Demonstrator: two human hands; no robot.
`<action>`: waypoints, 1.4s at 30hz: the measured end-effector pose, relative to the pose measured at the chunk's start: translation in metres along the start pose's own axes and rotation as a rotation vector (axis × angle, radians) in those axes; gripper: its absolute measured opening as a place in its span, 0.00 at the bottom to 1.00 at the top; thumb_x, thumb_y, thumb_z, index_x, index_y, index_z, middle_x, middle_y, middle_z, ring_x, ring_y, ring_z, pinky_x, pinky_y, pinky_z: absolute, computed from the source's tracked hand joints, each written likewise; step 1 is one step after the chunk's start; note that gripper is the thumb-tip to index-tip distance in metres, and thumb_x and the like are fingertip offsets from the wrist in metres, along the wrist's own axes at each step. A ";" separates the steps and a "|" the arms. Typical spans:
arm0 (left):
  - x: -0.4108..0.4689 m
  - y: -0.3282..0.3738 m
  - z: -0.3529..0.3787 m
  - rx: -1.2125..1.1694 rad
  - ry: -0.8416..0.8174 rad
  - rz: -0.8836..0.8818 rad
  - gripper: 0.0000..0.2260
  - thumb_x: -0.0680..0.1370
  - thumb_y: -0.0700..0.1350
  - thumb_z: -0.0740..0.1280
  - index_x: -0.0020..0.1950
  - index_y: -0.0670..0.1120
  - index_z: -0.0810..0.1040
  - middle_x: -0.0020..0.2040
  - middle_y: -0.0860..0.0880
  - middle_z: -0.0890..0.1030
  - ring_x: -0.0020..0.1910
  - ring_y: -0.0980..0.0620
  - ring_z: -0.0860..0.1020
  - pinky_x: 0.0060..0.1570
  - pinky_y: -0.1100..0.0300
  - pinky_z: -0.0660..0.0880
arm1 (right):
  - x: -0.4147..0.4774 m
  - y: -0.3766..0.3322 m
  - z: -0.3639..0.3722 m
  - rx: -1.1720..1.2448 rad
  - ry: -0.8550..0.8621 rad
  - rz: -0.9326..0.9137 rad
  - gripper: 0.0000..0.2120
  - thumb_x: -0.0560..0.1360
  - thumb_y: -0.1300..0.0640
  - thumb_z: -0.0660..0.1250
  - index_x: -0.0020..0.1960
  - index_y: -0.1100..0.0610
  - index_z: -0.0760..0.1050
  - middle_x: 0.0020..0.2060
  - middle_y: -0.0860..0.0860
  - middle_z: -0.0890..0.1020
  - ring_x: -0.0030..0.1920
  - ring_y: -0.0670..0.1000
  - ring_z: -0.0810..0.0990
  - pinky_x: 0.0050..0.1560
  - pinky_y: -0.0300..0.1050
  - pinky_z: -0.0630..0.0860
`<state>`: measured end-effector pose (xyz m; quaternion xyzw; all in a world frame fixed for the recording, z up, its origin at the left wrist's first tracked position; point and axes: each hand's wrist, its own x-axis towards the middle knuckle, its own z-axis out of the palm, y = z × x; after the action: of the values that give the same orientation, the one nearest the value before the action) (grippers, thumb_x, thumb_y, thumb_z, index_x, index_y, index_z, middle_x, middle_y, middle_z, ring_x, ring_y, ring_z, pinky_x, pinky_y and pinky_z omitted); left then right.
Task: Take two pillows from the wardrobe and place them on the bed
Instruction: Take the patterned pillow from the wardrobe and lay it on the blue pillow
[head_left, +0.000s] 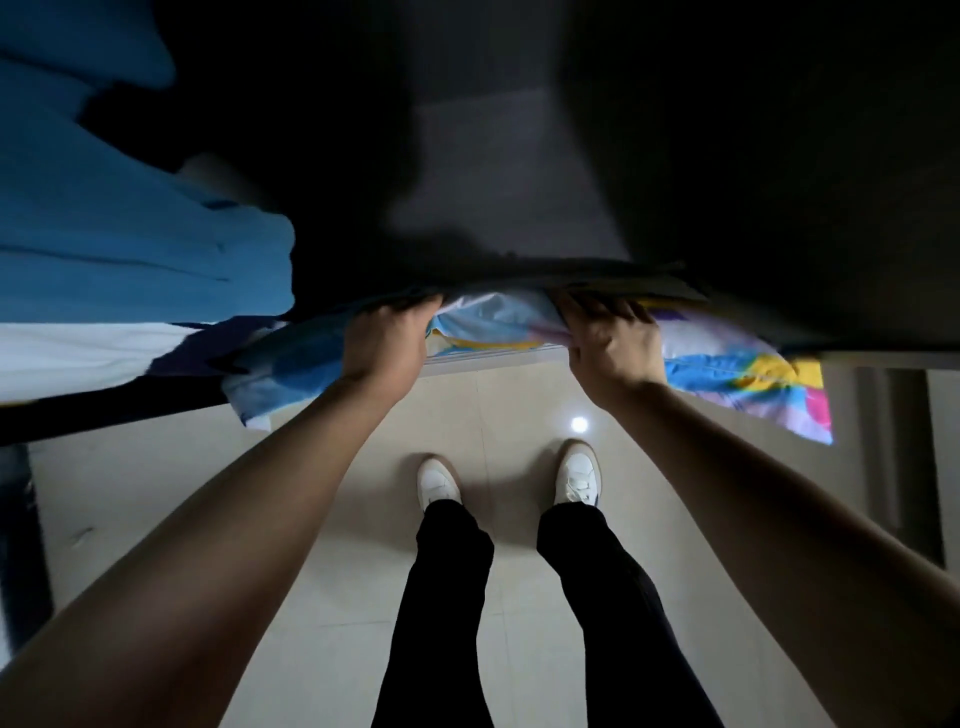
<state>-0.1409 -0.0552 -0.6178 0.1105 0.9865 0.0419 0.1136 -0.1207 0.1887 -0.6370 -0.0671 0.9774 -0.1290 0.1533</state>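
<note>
A pillow (727, 358) in a cover of blue, yellow, pink and lilac patches lies across the front edge of a dark wardrobe (498, 156) shelf and sticks out over the floor. My left hand (387, 340) grips its left part, fingers curled over the top edge. My right hand (613, 340) grips it right of centre, fingers dug into the fabric. The pillow's rear part is hidden in the shadow of the wardrobe. I cannot tell whether a second pillow lies with it.
Blue and white folded fabric (119, 260) fills the left side at shelf height. Below are pale floor tiles (322, 571) and my legs in black trousers with white shoes (439, 480). A dark panel edge (893, 441) stands at the right.
</note>
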 end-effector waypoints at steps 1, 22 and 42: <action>-0.007 0.004 -0.008 0.005 -0.024 0.001 0.18 0.67 0.34 0.72 0.55 0.48 0.83 0.35 0.40 0.84 0.29 0.37 0.81 0.26 0.53 0.75 | -0.010 -0.001 -0.009 0.007 -0.007 0.005 0.27 0.73 0.59 0.66 0.71 0.49 0.72 0.59 0.55 0.82 0.57 0.63 0.79 0.54 0.54 0.75; -0.172 0.094 -0.159 0.065 -0.184 0.430 0.36 0.70 0.50 0.71 0.75 0.46 0.63 0.62 0.42 0.79 0.54 0.37 0.80 0.49 0.47 0.77 | -0.266 -0.065 -0.168 -0.066 0.129 0.023 0.26 0.75 0.60 0.62 0.73 0.48 0.70 0.68 0.46 0.78 0.69 0.55 0.74 0.66 0.54 0.68; -0.336 0.389 -0.292 0.098 0.098 0.720 0.25 0.71 0.46 0.64 0.68 0.52 0.68 0.56 0.47 0.81 0.49 0.37 0.80 0.43 0.49 0.75 | -0.575 0.081 -0.296 -0.187 0.478 0.223 0.23 0.73 0.60 0.66 0.69 0.53 0.74 0.60 0.51 0.82 0.56 0.59 0.81 0.55 0.55 0.76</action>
<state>0.1911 0.2298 -0.2206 0.4538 0.8895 0.0371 0.0389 0.3210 0.4334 -0.2248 0.0594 0.9949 -0.0330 -0.0751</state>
